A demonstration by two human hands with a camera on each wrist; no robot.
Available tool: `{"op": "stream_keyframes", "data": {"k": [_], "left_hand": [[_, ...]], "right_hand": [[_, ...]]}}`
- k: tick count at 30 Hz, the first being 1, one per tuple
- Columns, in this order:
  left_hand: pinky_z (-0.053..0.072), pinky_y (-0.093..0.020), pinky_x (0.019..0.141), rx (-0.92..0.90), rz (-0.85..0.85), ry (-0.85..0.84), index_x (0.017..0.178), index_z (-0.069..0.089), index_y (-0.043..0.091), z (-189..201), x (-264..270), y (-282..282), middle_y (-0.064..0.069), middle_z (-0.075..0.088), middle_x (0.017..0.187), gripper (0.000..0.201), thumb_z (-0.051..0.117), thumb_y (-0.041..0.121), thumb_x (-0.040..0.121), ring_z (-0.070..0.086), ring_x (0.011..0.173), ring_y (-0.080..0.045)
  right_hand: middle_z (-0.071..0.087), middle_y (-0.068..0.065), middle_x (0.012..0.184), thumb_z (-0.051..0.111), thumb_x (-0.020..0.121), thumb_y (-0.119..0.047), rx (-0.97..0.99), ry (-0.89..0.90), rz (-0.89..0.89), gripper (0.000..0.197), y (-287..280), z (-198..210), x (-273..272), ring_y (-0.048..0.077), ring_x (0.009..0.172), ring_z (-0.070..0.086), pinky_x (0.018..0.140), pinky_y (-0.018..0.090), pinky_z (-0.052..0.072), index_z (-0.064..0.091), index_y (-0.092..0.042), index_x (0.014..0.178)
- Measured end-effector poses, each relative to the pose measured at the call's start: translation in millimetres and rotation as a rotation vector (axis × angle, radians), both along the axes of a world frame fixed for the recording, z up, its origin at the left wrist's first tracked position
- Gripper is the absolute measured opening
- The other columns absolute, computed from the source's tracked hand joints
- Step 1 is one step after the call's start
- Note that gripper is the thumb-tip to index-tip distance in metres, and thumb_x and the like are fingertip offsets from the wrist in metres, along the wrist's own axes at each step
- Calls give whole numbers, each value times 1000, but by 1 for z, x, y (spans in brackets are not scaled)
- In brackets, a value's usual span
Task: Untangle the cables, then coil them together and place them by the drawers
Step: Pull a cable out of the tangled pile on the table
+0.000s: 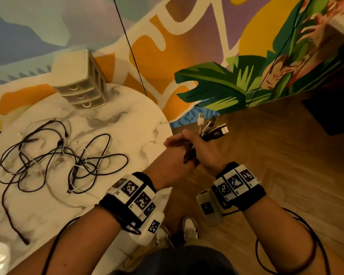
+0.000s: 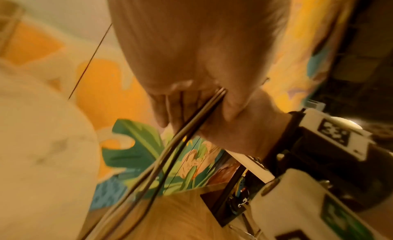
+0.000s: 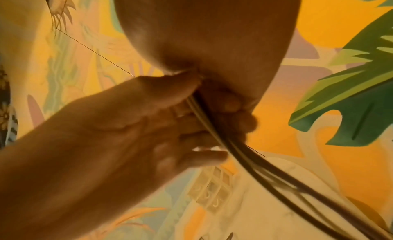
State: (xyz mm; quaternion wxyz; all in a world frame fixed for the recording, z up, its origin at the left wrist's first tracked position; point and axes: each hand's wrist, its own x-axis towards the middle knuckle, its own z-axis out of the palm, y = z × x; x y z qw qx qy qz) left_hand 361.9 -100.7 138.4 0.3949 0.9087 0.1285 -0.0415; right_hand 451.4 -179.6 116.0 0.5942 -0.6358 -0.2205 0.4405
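Right hand gripping the cables w/ plug ends sticking out, left hand pinching them too. Rest's a tangle on the table, drawers at the back.

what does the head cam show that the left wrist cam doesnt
Only the head view: the tangled cables loose on the marble table, the small drawers at its far edge, and the plug ends fanned above the right hand.

Only the left wrist view: the strands running out from between the hands, seen from below.

Both: the left hand against the right, cables between them, the mural wall behind.
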Motion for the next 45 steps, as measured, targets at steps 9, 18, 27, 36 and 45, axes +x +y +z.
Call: {"op": "stream_keyframes", "data": {"k": [9,18,27,36,45], "left_hand": [[37,-39,97,716,-35,-268,113,59,14,38,23,-6,-7,58,121,51,33,52,90,49,116,-23],[40,-38,85,567,123,-186,90,68,15,-14,7,0,-4,65,101,39,38,39,96,55,98,-23],[44,-40,88,337,125,-174,120,52,19,-40,-54,54,-6,53,119,41,31,45,96,51,106,-24],[39,-46,101,562,-744,720,122,57,16,-120,-231,80,-9,52,130,50,66,24,74,45,125,-32],[45,-37,81,417,-420,491,116,54,8,-122,-205,69,-9,55,120,41,32,39,98,58,99,-31]], "right_hand": [[56,13,129,47,93,2,-240,-386,42,33,8,1,-21,-4,86,51,75,-4,33,48,-1,126],[51,29,131,44,95,0,-447,-493,-11,31,21,-35,-42,-24,68,53,76,0,38,49,10,124],[47,19,57,35,102,-13,-137,-159,-26,45,16,-51,-44,16,43,45,43,28,35,66,-22,70],[41,4,43,29,101,-19,-271,25,164,44,33,-85,-76,8,31,31,35,18,25,67,1,95],[49,13,45,33,101,-22,-392,-10,238,55,21,-92,-94,8,30,33,37,16,30,59,-1,57]]}}
